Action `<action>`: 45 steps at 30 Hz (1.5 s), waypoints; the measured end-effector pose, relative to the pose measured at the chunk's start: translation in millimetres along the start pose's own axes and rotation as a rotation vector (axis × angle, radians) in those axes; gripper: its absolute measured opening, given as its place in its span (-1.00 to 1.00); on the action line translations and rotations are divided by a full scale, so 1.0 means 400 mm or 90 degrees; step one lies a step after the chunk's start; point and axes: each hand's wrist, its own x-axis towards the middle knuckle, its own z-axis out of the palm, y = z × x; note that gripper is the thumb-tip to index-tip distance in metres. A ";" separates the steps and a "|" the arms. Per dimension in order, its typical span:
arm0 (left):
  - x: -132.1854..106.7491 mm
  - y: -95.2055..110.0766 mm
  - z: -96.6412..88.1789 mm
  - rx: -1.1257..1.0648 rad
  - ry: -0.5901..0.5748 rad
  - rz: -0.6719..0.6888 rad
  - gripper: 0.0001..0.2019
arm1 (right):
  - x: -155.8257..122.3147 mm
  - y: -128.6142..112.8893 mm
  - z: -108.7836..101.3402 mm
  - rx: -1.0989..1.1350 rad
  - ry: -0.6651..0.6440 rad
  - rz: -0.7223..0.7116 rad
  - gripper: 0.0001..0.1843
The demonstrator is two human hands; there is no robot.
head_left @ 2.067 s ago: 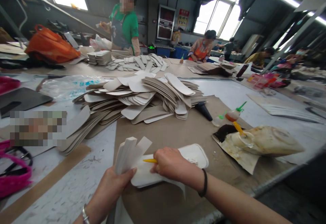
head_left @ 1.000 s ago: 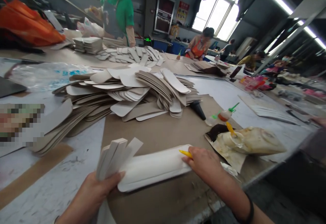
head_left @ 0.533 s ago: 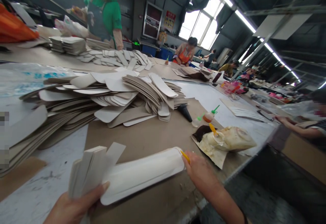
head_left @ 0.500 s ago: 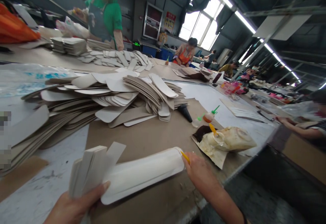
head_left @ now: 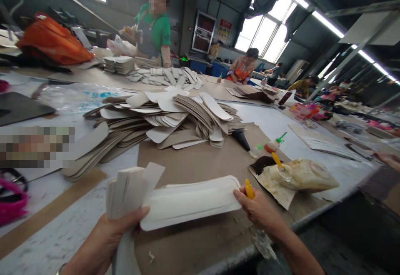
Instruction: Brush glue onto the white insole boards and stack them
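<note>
The white panel point(head_left: 193, 204) spans the hands over the surface point(head_left: 178, 246), long axis left to right. The left hand's point(head_left: 114, 229) fingers clamp strips point(head_left: 128, 193) and its left end; the right hand's point(head_left: 261, 208) pinch its right, with a yellow tool point(head_left: 249, 188).

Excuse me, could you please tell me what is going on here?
A person's left hand grips a bundle of white strips, its thumb at one end of a long white piece. The right hand holds a yellow tool and touches that piece's other end. Beyond them lies a loose pile of round-ended pieces; to the right is a stained container with a yellow stick in its opening.
</note>
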 end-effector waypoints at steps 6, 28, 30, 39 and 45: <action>-0.014 0.001 -0.018 -0.008 -0.064 0.012 -0.59 | -0.040 -0.005 0.008 0.076 -0.057 0.015 -0.36; 0.001 0.008 -0.016 -0.129 -0.190 -0.021 -0.54 | -0.078 0.011 0.051 0.269 0.018 0.039 -0.36; 0.003 0.012 -0.010 -0.145 -0.182 -0.036 -0.51 | -0.079 0.003 0.052 0.258 0.016 0.047 -0.35; 0.019 0.027 0.007 -0.215 -0.144 -0.068 -0.48 | -0.062 -0.001 0.041 0.231 0.006 0.037 -0.39; 0.011 0.042 0.012 -0.107 -0.129 -0.065 -0.53 | -0.040 0.007 0.021 0.215 -0.014 0.004 -0.40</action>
